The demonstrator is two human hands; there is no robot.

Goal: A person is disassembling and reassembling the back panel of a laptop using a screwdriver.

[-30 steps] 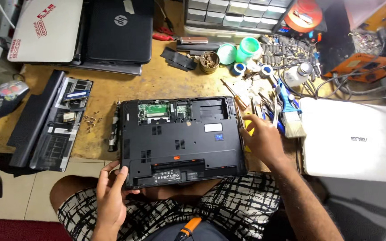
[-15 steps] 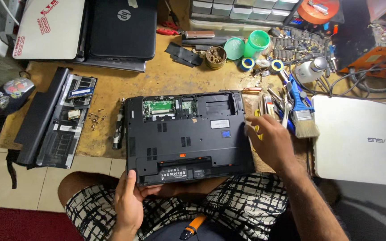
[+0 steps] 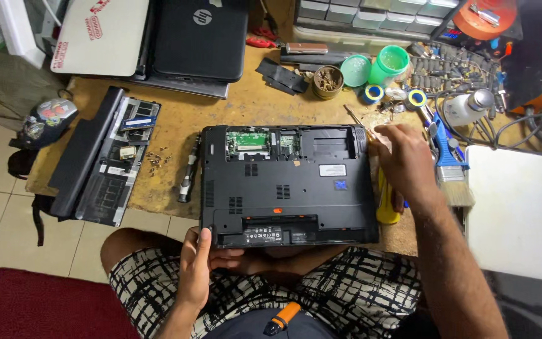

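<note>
Laptop (image 3: 290,185): matte black plastic, underside up, white label at 2 o'clock.
Left hand (image 3: 197,263): clamped on laptop's 7 o'clock corner.
Right hand (image 3: 404,164): loosely curled over yellow tools (image 3: 386,210); grip unclear.

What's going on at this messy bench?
A person sits at a wooden workbench with a black laptop lying upside down, its memory bay uncovered. The left hand grips the laptop's near left corner. The right hand rests at its right edge, over a yellow-handled screwdriver. A removed black cover, loose screws and a paintbrush lie around it.
</note>
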